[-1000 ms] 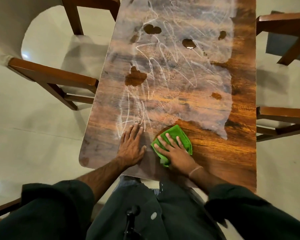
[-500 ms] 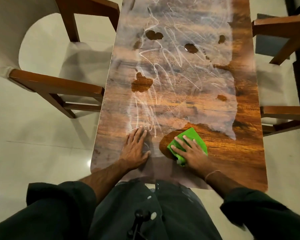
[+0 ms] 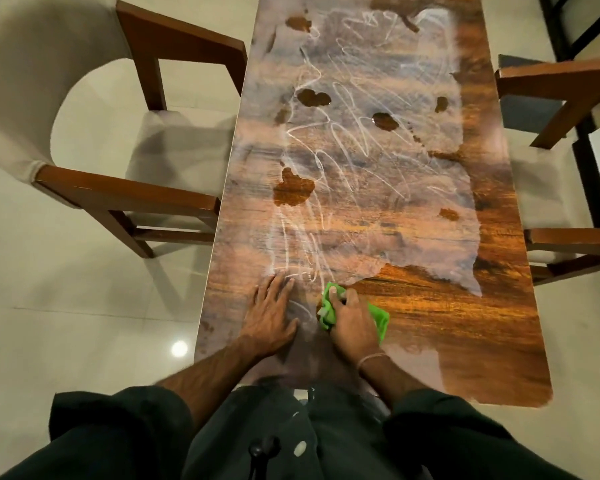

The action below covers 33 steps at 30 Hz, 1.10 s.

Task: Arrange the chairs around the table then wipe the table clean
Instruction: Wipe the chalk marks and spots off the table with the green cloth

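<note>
Head cam looks down on the green cloth [image 3: 379, 315], bunched up in the right hand [image 3: 352, 320], fingers curled round it, pressed on the near end of the table [image 3: 465, 341] just at the edge of a chalky white smear [image 3: 378, 174]. Left hand [image 3: 272, 315] lies flat right beside it, fingers straight, holding nothing. One chair [image 3: 142, 195] sits against the table's left side, another [image 3: 561, 81] on the right.
</note>
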Tool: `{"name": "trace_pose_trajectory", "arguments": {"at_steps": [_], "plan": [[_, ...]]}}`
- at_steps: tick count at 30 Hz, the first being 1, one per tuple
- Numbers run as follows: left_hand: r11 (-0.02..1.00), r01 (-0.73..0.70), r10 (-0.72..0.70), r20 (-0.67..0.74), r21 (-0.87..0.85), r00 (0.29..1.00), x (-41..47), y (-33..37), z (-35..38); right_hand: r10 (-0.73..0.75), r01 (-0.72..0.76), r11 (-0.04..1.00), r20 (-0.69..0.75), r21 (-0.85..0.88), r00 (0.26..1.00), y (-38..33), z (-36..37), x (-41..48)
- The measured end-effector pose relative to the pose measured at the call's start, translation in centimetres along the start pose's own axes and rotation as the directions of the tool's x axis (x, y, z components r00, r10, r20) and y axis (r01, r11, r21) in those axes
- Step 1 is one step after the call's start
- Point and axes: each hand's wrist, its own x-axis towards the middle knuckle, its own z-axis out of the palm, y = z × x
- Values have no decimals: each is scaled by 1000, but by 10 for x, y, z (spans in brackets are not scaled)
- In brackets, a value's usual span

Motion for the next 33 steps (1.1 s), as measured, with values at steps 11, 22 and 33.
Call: {"name": "trace_pose_trajectory", "arguments": {"at_steps": [11,22,33], "plan": [[1000,-18,18,-34,-20,999,0,-32,-6,-13,17,998,70,-63,997,-13,-4,10],[999,9,-11,-49,-44,999,-1,-43,-4,-156,161,981,56,-104,986,-45,-1,28],[999,-41,40,-61,-7,997,-2,-73,-1,-212,222,963,80,-155,974,-67,-9,44]]}}
